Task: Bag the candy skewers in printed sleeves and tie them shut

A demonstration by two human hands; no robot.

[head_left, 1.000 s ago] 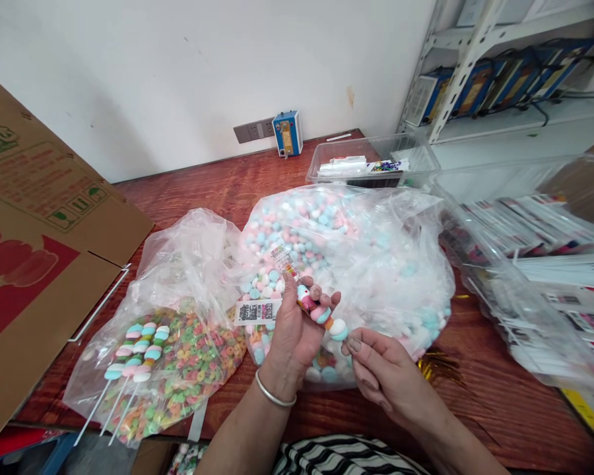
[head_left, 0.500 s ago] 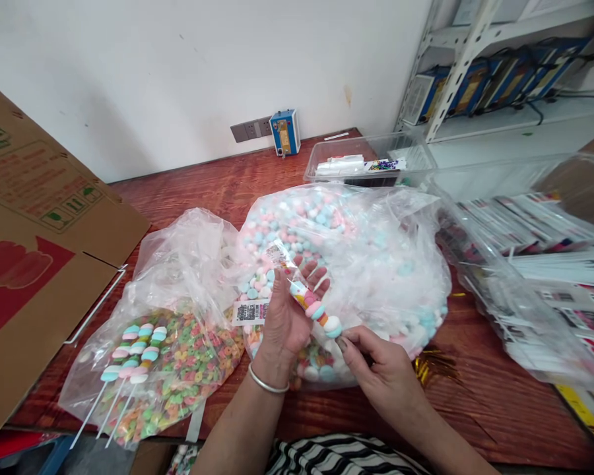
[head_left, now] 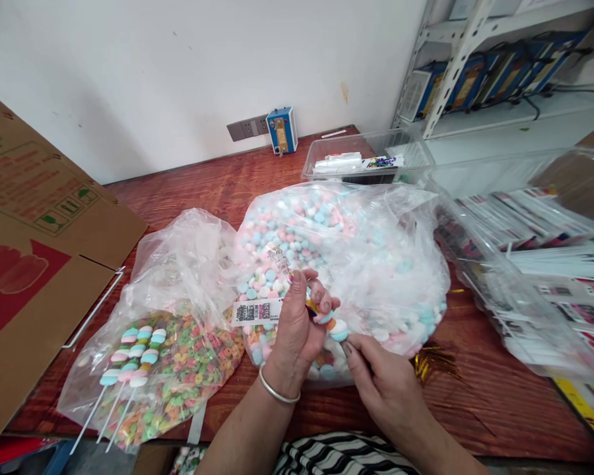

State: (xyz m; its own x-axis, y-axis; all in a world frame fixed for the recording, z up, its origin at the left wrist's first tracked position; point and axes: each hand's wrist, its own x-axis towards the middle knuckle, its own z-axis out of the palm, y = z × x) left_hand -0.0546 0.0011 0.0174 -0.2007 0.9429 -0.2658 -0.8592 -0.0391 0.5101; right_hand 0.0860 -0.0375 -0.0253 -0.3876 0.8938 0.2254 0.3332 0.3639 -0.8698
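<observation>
Red-brown wood-grain worktop (head_left: 218,185): flat printed cardboard box (head_left: 34,251) at far left, then a crinkled clear bag of ring-shaped cereal (head_left: 178,369) with three finished candy skewers (head_left: 129,369) lying on it. Centre, left hand (head_left: 297,323) closed around a wrapped candy skewer (head_left: 327,316) of round pastel discs, over the large bag of pastel candies (head_left: 366,257); right hand (head_left: 381,376) pinches its lower end, with clear bins (head_left: 525,264) at right.

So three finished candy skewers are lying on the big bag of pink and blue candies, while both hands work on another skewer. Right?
Not quite. In the head view the three finished candy skewers lie on the bag of multicoloured ring candies, left of the big bag of pink and blue candies. The left hand and right hand do work on another skewer.
</observation>
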